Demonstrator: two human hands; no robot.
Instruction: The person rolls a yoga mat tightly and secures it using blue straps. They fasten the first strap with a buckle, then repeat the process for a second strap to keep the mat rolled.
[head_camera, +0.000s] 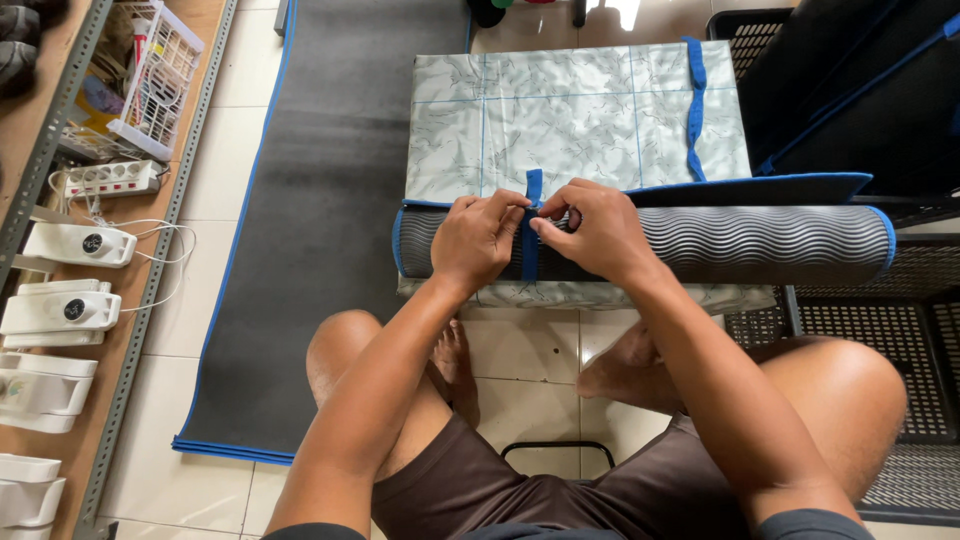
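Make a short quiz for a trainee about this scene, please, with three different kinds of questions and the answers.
1. True or false: the rolled mat has a wavy ribbed surface and a blue edge.
2. What do the left hand and the right hand pinch between them? A) a white power strip B) the blue strap around the roll C) a wire basket
3. On which side of the picture does the flat dark mat lie on the tiled floor?

Key: 1 true; 2 B; 3 the left side, beside the metal shelf.
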